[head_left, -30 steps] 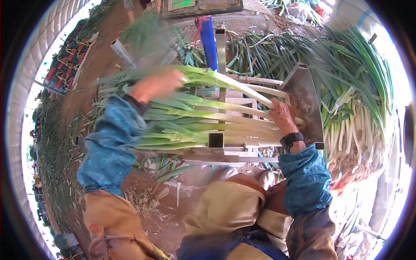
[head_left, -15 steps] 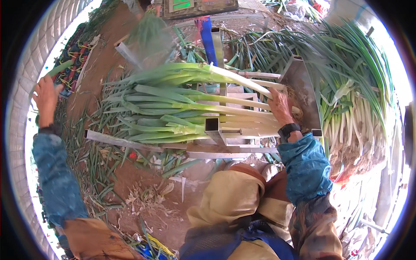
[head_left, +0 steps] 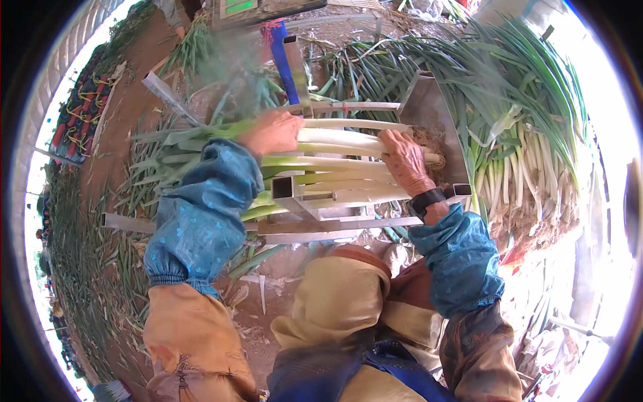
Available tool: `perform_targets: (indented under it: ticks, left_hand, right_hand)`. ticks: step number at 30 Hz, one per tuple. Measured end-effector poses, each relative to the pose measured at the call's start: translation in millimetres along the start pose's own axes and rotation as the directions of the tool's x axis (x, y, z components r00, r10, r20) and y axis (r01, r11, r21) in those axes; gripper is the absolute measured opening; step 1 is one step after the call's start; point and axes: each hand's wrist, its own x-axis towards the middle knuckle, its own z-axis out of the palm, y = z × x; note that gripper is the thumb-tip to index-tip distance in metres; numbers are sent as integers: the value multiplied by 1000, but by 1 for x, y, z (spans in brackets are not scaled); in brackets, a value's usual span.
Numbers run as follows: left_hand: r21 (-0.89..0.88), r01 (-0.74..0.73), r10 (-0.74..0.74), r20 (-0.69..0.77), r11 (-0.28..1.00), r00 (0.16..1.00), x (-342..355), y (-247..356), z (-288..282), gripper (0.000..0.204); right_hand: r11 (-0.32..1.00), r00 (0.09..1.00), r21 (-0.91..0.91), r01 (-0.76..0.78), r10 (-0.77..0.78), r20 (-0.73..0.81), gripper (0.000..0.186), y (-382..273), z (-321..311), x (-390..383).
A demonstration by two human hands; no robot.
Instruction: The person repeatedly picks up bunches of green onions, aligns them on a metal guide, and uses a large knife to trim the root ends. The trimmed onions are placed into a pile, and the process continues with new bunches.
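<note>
Long green onions (head_left: 355, 139) lie crosswise in a metal frame (head_left: 429, 100), white shanks and brown roots to the right, leaves to the left. Around the top one my left hand (head_left: 273, 132) is closed, where the shank turns green. My right hand (head_left: 407, 161) curls over the same white shank close to its roots (head_left: 432, 157), beside the frame's end plate. Its fingertips are partly hidden. Below both hands, several more shanks rest side by side between the frame's posts. My left sleeve covers part of the leaves.
At the right lies a big pile of green onions (head_left: 529, 161), roots toward me. A scale (head_left: 268, 10) with a green display stands at the far edge. A blue strap (head_left: 282, 63) hangs by a frame post. Leaf scraps (head_left: 87, 261) litter the ground. Another person's hand (head_left: 179, 31) is far left.
My left hand has come in from the far left, dropped a leaf piece and taken hold of the top green onion. My right hand stays near the roots. The whole view has shifted slightly.
</note>
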Motion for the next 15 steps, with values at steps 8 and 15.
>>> perform_targets:
  ticks: [8, 15]
  left_hand:
    - [271, -31, 115, -300, 962, 947, -17, 22, -33, 9]
    - [65, 98, -88, -141, 993, 986, -52, 25, 30, 7]
  right_hand:
    - [973, 946, 223, -61, -15, 323, 47, 8, -10, 8]
    - [996, 928, 83, 14, -44, 371, 40, 5, 12, -3]
